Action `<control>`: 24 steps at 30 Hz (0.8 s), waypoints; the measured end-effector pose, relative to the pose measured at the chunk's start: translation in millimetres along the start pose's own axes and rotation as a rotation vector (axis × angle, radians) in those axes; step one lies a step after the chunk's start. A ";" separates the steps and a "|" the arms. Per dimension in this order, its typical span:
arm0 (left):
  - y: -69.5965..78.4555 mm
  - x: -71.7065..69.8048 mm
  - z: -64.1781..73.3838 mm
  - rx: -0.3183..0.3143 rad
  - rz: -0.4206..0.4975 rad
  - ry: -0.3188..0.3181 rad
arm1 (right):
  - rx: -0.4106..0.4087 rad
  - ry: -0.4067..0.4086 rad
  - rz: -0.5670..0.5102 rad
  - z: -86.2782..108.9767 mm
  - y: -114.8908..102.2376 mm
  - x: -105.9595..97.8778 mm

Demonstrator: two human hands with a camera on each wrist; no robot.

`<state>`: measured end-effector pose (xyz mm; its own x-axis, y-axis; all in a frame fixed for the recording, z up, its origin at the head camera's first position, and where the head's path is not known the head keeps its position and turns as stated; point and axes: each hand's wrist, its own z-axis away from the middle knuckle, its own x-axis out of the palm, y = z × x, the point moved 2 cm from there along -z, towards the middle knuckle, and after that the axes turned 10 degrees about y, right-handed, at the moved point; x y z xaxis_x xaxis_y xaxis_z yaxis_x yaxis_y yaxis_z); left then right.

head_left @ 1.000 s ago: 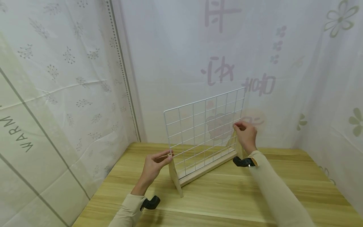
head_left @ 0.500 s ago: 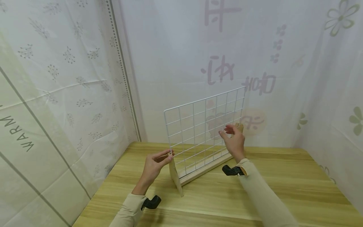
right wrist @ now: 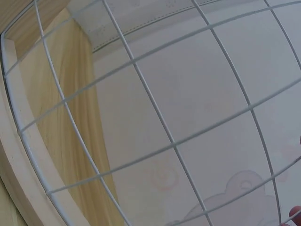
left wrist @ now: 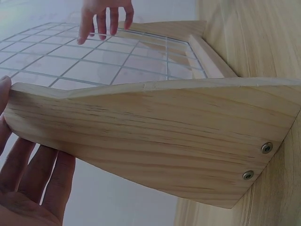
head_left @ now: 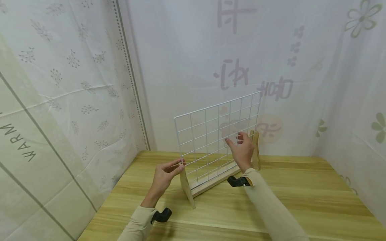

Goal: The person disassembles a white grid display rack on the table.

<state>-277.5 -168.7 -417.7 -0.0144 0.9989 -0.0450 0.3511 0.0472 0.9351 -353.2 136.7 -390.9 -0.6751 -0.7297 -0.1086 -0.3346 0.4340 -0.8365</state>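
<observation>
A white wire grid panel (head_left: pixel 218 134) stands upright in a wooden stand on the table. My left hand (head_left: pixel 163 175) pinches the top of the stand's left side panel (head_left: pixel 187 189), with the thumb on one edge and the fingers on the other. Two metal bolts (left wrist: pixel 266 148) show low on that panel in the left wrist view. In front of the grid's right half is my right hand (head_left: pixel 242 150), its fingers loosely bent and holding nothing. Whether its fingertips touch the wires cannot be told. Only bits of its fingers (right wrist: pixel 296 215) show in the right wrist view.
The stand's right side panel (head_left: pixel 256 154) rises just beyond my right hand. A wooden bar (head_left: pixel 215 181) joins both sides at the bottom. Pale printed curtains (head_left: pixel 181 67) hang behind and beside the wooden table (head_left: pixel 289 201).
My right hand has left the right side panel and shifted left, in front of the grid, its fingers loosening. The left hand and stand have stayed nearly still.
</observation>
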 end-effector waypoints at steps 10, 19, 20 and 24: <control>0.3 -0.3 0.0 0.014 0.009 0.001 | 0.013 0.053 -0.014 2.6 1.6 4.8; -1.7 -0.5 -0.8 0.039 -0.003 -0.006 | 0.050 0.058 -0.074 2.2 1.2 4.2; -1.8 -0.5 -0.7 0.040 -0.002 -0.005 | 0.050 0.057 -0.075 2.2 1.1 4.1; -1.6 -0.6 0.2 0.038 0.009 -0.003 | 0.058 0.054 -0.074 2.4 1.0 4.6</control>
<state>-277.8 -169.4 -419.2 -0.0084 0.9993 -0.0377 0.3861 0.0380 0.9217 -355.1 132.5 -393.5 -0.6849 -0.7284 -0.0178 -0.3474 0.3480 -0.8708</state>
